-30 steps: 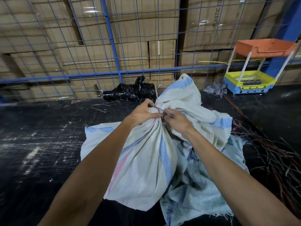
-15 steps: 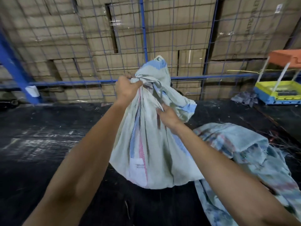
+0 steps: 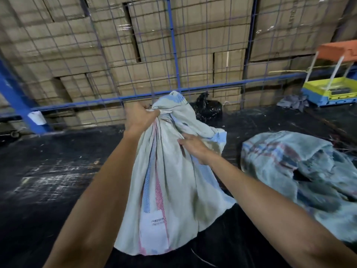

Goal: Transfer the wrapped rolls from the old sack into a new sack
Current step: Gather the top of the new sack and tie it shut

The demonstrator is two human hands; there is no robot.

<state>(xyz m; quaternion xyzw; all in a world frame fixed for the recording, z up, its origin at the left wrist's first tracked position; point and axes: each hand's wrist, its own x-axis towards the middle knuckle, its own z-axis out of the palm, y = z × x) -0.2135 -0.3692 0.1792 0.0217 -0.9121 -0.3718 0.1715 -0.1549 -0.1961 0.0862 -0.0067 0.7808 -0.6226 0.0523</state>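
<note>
Two hands (image 3: 140, 118) (image 3: 193, 147) grip sack (image 3: 173, 180) (worn sack (image 3: 301, 171) beside, fence (image 3: 173, 45) behind).

Both bare arms extended forward from the lower edge of the head view, forearms angled inward toward each other. Left hand (image 3: 140, 118) raised higher, fingers curled tight in a fist around gathered cloth, wrist bent slightly. Right hand (image 3: 191, 147) lower and just to the right, back of the hand up, fingers curled into a fold of fabric.
</note>
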